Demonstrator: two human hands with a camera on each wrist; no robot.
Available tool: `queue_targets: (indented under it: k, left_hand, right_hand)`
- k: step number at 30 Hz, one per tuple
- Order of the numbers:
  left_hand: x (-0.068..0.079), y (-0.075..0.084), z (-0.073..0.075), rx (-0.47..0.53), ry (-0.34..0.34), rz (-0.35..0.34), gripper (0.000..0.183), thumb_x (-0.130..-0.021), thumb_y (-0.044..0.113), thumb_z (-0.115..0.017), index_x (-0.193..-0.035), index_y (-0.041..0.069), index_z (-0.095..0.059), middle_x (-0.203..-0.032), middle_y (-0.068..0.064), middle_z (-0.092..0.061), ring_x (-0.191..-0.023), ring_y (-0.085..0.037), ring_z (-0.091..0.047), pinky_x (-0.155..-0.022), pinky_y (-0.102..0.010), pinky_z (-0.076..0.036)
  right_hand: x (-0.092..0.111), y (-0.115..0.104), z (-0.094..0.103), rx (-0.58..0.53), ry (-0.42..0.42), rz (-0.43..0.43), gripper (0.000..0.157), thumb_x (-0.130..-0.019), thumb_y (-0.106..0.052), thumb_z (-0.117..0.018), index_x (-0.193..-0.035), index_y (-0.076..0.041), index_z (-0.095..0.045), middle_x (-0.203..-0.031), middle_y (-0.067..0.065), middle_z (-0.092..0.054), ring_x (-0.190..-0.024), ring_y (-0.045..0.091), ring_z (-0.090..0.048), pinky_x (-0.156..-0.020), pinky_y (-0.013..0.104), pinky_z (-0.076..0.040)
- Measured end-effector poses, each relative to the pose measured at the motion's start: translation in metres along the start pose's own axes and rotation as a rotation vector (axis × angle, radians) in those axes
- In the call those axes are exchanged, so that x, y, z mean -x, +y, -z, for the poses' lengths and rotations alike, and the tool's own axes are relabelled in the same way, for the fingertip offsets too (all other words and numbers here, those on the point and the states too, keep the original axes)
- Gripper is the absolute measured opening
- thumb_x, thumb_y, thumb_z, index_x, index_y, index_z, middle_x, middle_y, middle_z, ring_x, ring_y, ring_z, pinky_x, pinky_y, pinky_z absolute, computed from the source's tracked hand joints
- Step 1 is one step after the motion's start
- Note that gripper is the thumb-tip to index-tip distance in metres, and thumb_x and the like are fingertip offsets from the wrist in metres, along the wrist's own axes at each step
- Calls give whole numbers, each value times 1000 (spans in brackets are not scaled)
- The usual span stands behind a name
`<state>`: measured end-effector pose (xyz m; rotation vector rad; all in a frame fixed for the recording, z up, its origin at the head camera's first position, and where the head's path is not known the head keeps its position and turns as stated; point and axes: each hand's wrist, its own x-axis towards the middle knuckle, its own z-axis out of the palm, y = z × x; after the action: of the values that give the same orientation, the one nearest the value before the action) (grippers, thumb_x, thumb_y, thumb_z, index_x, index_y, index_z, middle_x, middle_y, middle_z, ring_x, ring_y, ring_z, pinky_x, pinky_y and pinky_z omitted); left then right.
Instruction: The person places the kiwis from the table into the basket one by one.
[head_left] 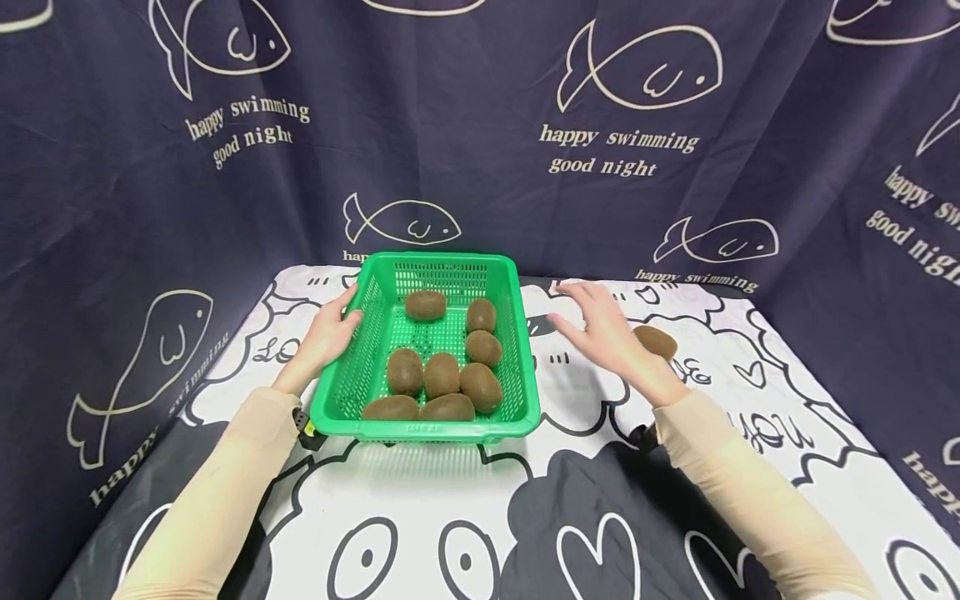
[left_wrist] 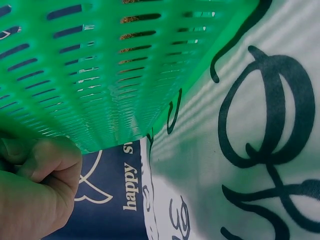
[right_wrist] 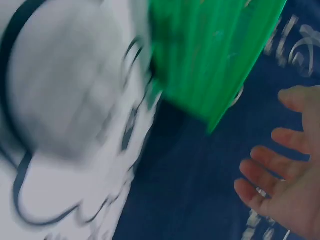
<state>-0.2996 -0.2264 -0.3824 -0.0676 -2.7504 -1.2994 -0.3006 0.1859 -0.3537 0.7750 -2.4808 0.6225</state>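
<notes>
A green plastic basket (head_left: 528, 367) with slotted walls holds several brown kiwis (head_left: 442, 375). My left hand (head_left: 328, 332) grips the basket's left rim, thumb on the inner side; in the left wrist view its fingers (left_wrist: 52, 160) curl at the rim beside the slotted wall. Right of the basket, my right hand (head_left: 606, 332) hangs over the table with fingers spread and nothing in them. In the right wrist view that hand (right_wrist: 285, 175) is apart from the basket wall (right_wrist: 210, 55). One kiwi (head_left: 656, 342) lies on the tabletop just beyond the right wrist.
A white and black patterned cloth (head_left: 420, 492) covers the table. Dark blue curtains (head_left: 495, 125) with fish drawings and lettering hang behind it and along both sides. The basket stands close to the table's back edge.
</notes>
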Motion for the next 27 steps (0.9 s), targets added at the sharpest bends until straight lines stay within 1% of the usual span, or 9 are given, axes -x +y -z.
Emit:
queue_targets:
  k: [2,4,9,12,14,16,22,24,27]
  left_hand:
    - [0,0,0,2,-1,0,59,-99,19,-40,-154,13,-21,-156,-21,-28,-117,-39,-49,-103,-52,-40]
    - [0,0,0,4,-4,2,59,-99,19,-40,-154,13,-21,-157,-21,-27,-119,-40,-49,-104,-53,-40]
    - [2,2,0,-10,-5,-1,59,-99,17,-40,-154,12,-21,-156,-22,-28,-124,-40,-47,-107,-54,-37]
    - [2,3,1,-19,-1,-6,59,-99,16,-40,-154,11,-21,-156,-22,-28,-128,-40,-44,-110,-54,-35]
    - [3,3,1,-21,-2,-7,58,-99,16,-39,-154,11,-21,-156,-22,-28,-129,-40,-44,-110,-54,-34]
    - [3,3,1,-20,-1,-8,58,-99,16,-39,-154,11,-21,-156,-22,-28,-129,-40,-44,-110,-54,-34]
    - [1,2,0,-19,5,-8,58,-99,17,-40,-154,12,-21,-155,-23,-29,-127,-40,-45,-109,-54,-36]
    - [1,2,0,-18,8,-8,59,-99,18,-40,-154,12,-22,-155,-23,-29,-126,-39,-46,-108,-54,-36]
    - [1,2,0,-13,12,-6,59,-98,18,-40,-154,13,-22,-155,-22,-30,-123,-39,-48,-106,-53,-38]
  right_hand:
    - [5,21,3,52,-10,-73,49,-87,-23,-68,-128,1,-55,-122,25,-58,-117,44,-50,-99,57,-38]
    - [11,39,6,107,-56,-159,55,-85,-22,-68,-132,1,-51,-124,29,-55,-116,49,-48,-95,61,-38]
    - [24,78,15,194,-241,-356,69,-84,-26,-66,-142,-1,-38,-134,37,-41,-117,57,-41,-88,70,-38]
    - [30,96,17,215,-349,-425,74,-84,-28,-65,-145,-3,-33,-137,39,-36,-116,61,-40,-87,72,-38]
    - [33,106,17,227,-406,-446,74,-84,-28,-65,-146,-4,-33,-137,39,-37,-115,62,-40,-87,72,-38]
    - [36,113,17,228,-438,-450,72,-82,-25,-65,-144,-3,-37,-134,39,-41,-114,61,-43,-86,72,-40]
    - [41,126,17,203,-457,-381,58,-75,-13,-68,-128,5,-54,-121,35,-57,-107,50,-55,-85,62,-47]
    - [41,129,18,199,-463,-361,57,-74,-9,-68,-127,7,-54,-120,35,-58,-106,48,-56,-88,59,-46]
    - [41,130,20,206,-463,-378,55,-79,-11,-66,-129,7,-53,-122,34,-57,-106,46,-56,-87,59,-46]
